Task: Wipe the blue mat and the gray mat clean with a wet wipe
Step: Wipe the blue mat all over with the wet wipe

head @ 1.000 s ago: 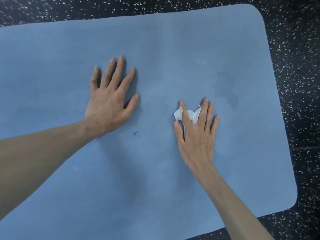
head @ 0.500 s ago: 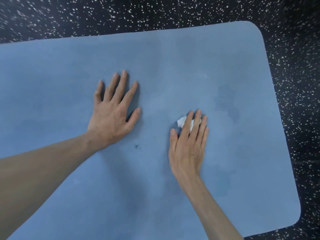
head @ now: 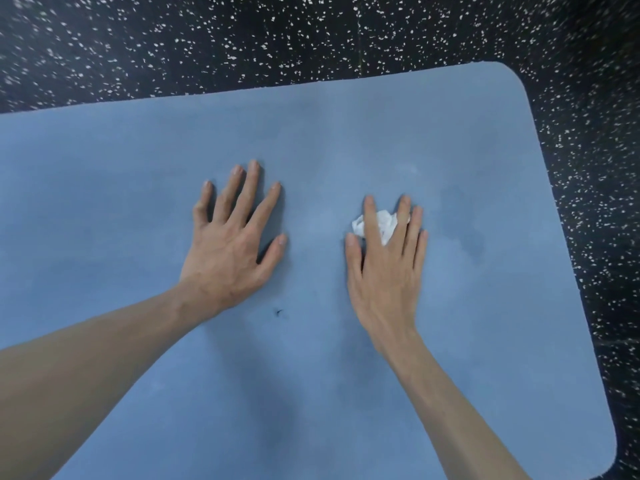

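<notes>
We see no container here, only a blue mat (head: pixel 104 202) spread on a black speckled floor (head: pixel 311 39), its rounded corners at the right. Starting at the left, our left forearm comes in from the lower left edge and the left hand (head: pixel 230 249) lies palm down on the mat, fingers straight and fanned apart, thumb out to the right, holding nothing. Just below and right of that hand sits a small dark speck (head: pixel 278 311) on the mat. Further right, our right forearm rises from the bottom edge and the right hand (head: pixel 386 271) lies flat too, its straight fingers pressing a crumpled white wipe (head: pixel 384 225) against the mat; the wipe shows between the index and middle fingers. Right of that hand we see a darker, damp-looking patch (head: pixel 465 233) on the mat. The gray mat is not in view.
</notes>
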